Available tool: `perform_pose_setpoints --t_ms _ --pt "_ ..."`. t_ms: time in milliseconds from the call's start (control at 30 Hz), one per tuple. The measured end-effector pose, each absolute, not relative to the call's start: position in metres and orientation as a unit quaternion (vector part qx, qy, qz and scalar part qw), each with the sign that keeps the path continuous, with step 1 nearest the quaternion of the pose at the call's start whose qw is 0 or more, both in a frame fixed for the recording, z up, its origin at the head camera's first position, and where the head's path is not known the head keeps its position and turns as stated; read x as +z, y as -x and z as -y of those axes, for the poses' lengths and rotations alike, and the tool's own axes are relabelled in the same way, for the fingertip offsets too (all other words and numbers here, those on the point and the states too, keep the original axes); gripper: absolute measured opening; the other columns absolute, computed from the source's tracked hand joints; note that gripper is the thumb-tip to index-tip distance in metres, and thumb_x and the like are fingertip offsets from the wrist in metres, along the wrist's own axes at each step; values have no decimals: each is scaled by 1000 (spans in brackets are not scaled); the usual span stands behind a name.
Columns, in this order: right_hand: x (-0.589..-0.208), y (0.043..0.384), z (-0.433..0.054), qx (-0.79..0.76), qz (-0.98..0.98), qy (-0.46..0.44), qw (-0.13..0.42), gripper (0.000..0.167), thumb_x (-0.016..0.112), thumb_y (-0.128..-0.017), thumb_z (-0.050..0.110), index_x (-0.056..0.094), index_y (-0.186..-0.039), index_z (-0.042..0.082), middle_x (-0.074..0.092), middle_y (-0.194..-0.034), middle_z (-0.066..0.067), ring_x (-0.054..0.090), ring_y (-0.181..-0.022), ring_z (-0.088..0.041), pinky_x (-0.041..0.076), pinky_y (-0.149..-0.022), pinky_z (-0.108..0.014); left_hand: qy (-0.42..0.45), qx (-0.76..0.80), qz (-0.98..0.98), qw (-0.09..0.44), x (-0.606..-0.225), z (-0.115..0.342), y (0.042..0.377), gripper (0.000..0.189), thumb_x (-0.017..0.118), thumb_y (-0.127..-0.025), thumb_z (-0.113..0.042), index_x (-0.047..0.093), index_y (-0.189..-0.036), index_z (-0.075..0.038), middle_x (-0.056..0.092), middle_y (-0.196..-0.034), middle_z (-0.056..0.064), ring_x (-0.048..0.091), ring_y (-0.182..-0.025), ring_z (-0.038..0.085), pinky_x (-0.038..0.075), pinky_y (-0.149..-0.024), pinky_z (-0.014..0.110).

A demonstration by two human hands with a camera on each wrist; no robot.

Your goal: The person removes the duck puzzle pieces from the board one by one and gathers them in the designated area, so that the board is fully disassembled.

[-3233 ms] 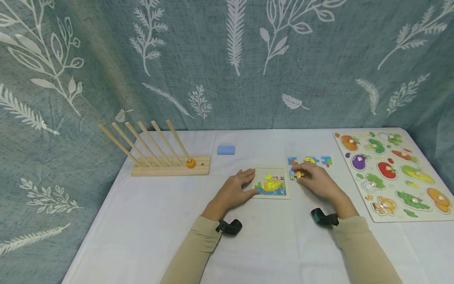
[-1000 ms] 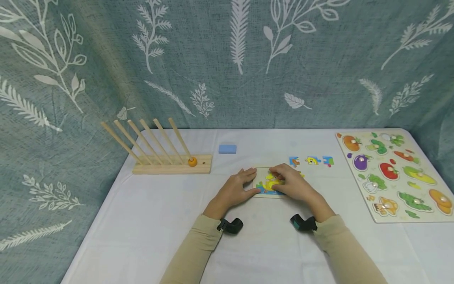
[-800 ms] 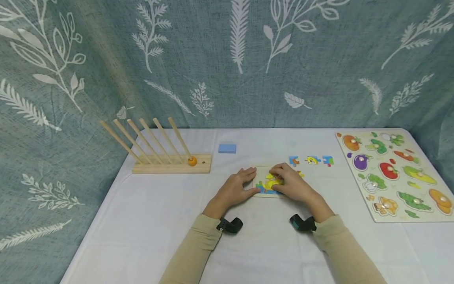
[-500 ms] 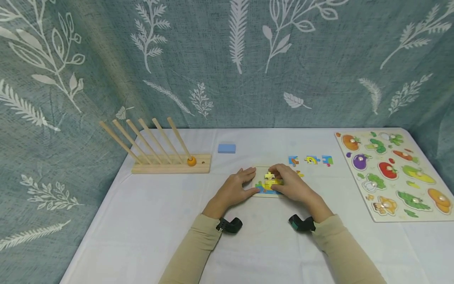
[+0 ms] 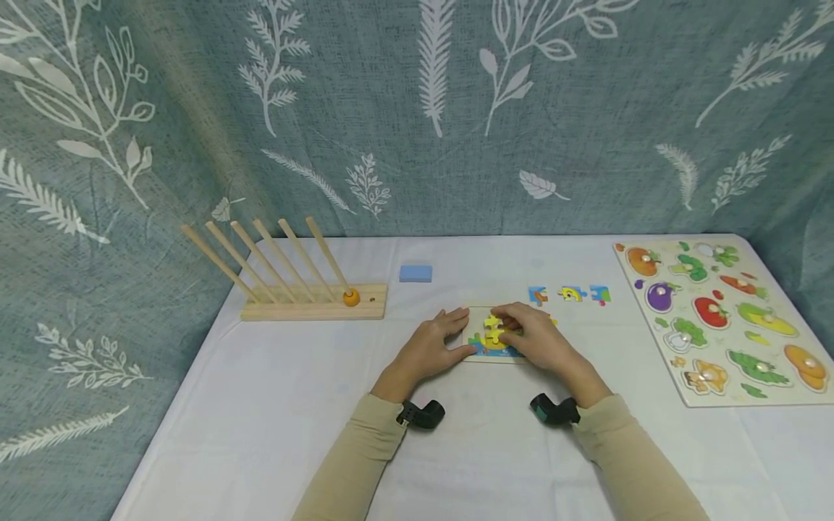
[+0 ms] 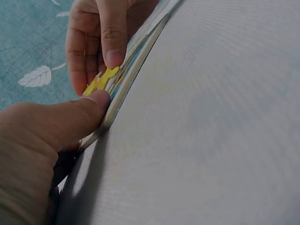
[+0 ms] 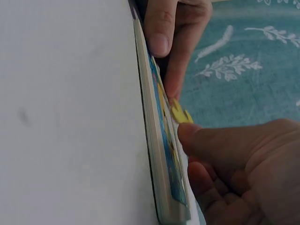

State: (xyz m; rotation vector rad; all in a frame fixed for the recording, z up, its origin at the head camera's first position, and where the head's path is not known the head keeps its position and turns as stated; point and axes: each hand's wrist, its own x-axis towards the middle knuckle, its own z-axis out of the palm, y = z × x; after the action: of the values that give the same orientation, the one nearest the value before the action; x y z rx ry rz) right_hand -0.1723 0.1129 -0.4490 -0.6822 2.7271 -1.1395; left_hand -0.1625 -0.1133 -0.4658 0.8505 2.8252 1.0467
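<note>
A small square puzzle board (image 5: 476,319) lies on the white table, with blue, green and yellow pieces in its lower part. My left hand (image 5: 428,352) rests along the board's left side, fingers towards the upper corner and thumb at the lower one. Over the board, my right hand (image 5: 536,336) pinches a yellow puzzle piece (image 6: 102,82) between thumb and fingers. That piece stands tilted off the board in both wrist views. The right hand hides the board's right part. Behind that hand, a bit of another loose piece (image 5: 554,319) shows.
Several loose pieces, among them a blue and orange one (image 5: 538,295), lie beyond the board. A blue block (image 5: 415,273) stands behind. To the left is a wooden peg rack (image 5: 313,311) with an orange bead (image 5: 351,297). A vegetable puzzle board (image 5: 710,347) lies at the right.
Since about three seconds ago, my right hand has moved left from the loose pieces to over the board. Lately the yellow piece has tilted in its fingers. The left hand has stayed put.
</note>
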Motion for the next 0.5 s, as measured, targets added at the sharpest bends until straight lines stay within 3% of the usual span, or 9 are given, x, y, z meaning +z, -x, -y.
perform_pose_setpoints --t_ms 267,500 --pt "-443 174 -125 -379 -899 213 53 41 65 -88 7 57 -129 2 64 -112 -12 61 -98 -24 54 -85 -42 -265 329 -906 14 -467 113 162 61 70 -86 -31 52 -133 2 48 -142 11 41 -135 29 31 -116 40" --pt "-443 177 -149 -386 -902 190 38 41 65 -88 5 57 -129 1 63 -118 -16 61 -103 -29 52 -93 -46 -269 326 -906 9 -466 113 163 62 72 -85 -30 52 -133 4 48 -142 11 42 -134 26 30 -117 38"
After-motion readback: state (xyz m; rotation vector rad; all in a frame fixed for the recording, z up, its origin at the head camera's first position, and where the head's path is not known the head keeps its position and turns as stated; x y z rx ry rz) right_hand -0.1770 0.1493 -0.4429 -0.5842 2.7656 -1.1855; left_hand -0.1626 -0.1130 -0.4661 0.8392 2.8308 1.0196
